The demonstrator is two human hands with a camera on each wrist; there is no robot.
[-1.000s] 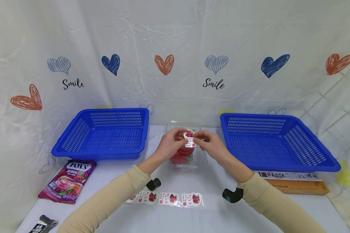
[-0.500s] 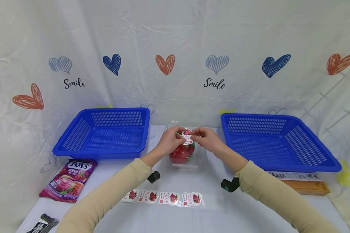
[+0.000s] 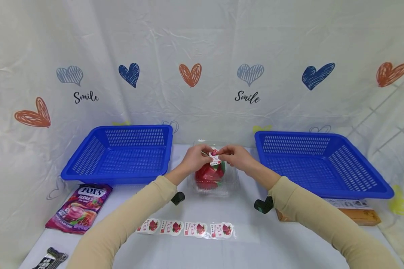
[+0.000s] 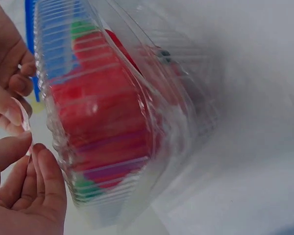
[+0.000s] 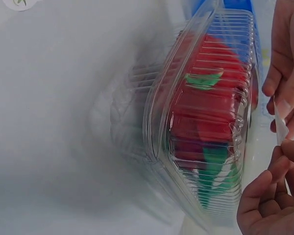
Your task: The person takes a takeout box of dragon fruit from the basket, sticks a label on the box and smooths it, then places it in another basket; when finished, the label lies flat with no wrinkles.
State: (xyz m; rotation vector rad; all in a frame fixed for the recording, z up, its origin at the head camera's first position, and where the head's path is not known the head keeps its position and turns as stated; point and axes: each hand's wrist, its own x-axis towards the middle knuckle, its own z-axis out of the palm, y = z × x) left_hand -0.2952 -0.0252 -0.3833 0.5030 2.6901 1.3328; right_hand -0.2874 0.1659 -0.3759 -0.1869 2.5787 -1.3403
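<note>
Between my two hands, over the lid of a clear plastic clamshell box (image 3: 231, 185), is a white sticker (image 3: 215, 159) with a red fruit picture. My left hand (image 3: 196, 158) pinches its left edge with thumb and fingers. My right hand (image 3: 237, 157) pinches the right edge. In the left wrist view the sticker (image 4: 23, 115) stands edge-on, a little apart from the ribbed lid. Red fruit-like pieces with green tips (image 5: 208, 110) fill the box. The lid is down, and the hands hide part of its far end.
A strip of similar stickers (image 3: 196, 229) lies in front of the box. Blue baskets stand left (image 3: 121, 179) and right (image 3: 323, 192). A Fox's candy bag (image 3: 79, 209) and black packet (image 3: 50, 259) lie at left; the orange box (image 3: 360, 215) sits under the right sleeve.
Both hands have shifted slightly left and away with the sticker, uncovering more of the red pieces. The right forearm has moved forward over the orange box.
</note>
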